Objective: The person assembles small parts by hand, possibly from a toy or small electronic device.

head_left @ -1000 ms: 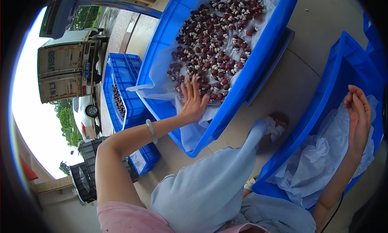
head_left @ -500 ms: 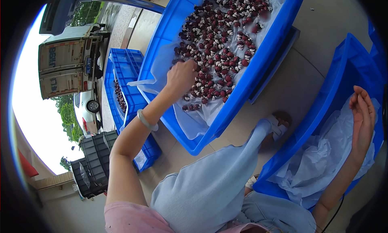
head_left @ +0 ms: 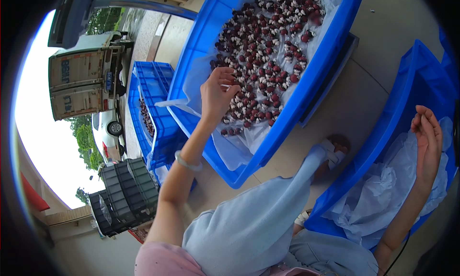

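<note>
Dark-red pieces beside left grip

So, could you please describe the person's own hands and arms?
The left hand and right hand are ungloved. A pale bangle circles the left forearm, with a short pink sleeve higher up. A thin black cable runs beside the right forearm.

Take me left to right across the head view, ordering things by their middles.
Parked truck → stacked blue crates → left hand → dark-red round produce → sandalled foot → right hand.
</note>
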Demonstrator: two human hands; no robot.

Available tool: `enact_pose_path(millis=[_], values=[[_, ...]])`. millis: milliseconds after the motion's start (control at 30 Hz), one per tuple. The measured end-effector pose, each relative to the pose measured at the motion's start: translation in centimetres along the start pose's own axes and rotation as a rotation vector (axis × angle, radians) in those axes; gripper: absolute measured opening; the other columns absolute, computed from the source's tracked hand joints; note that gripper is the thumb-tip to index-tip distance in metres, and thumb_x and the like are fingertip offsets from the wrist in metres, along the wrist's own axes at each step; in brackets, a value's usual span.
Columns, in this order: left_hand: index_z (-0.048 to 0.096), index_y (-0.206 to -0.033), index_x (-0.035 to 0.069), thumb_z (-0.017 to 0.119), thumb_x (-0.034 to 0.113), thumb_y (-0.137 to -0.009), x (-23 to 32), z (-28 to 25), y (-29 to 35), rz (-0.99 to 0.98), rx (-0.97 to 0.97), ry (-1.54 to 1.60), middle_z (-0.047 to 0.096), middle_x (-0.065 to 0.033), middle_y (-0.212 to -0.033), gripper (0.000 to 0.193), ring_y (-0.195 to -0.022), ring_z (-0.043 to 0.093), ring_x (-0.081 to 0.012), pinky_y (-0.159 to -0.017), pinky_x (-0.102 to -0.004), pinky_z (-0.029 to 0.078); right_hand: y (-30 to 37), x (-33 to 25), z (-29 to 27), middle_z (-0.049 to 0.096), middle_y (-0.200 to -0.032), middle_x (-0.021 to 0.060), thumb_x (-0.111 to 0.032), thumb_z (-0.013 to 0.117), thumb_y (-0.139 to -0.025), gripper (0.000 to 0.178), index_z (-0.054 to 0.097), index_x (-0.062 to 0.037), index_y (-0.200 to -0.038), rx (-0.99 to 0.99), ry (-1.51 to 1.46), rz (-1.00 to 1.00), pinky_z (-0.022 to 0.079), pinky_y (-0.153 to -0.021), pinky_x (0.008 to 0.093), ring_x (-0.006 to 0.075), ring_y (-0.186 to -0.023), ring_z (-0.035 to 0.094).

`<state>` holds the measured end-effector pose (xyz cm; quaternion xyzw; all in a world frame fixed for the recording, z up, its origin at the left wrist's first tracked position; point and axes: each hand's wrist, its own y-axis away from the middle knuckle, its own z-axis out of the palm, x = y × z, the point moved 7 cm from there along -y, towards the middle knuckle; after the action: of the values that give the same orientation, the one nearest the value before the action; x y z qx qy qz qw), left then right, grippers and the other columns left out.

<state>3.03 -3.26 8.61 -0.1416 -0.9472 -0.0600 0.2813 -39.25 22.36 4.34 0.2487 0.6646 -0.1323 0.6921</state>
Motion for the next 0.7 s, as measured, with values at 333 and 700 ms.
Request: enact_pose_path(millis=[333, 700], values=[[0.053, -0.112, 0.004, 0.065, -0.006, -0.075, 2.5, -0.1, 1.8, -0.067, -0.011, 0.512, 0.063, -0.0071, -0.102, 0.041, -0.094, 0.061, -0.0151, -0.081, -0.0275, 0.052, -0.1, 0.7, 3.0, 0.06, -0.084, 0.0027, -0.017, 0.048, -0.094, 0.022, 0.064, -0.0056, -0.106, -0.072, -0.045, 0.072, 0.046, -0.076, 0.0221, 0.0084, -0.078, 0.056], [0.046, -0.12, -0.003, 0.06, -0.004, -0.084, 1.9, 2.7, 2.1, -0.254, -0.161, 1.013, 0.059, -0.0157, -0.112, 0.04, -0.097, 0.062, -0.0206, -0.09, -0.0362, 0.053, 0.0, 1.6, 1.8, 0.058, -0.087, 0.0029, -0.019, 0.048, -0.095, 0.024, 0.061, -0.0052, -0.11, -0.075, -0.062, 0.086, 0.045, -0.077, 0.0217, 0.0084, -0.08, 0.055]])
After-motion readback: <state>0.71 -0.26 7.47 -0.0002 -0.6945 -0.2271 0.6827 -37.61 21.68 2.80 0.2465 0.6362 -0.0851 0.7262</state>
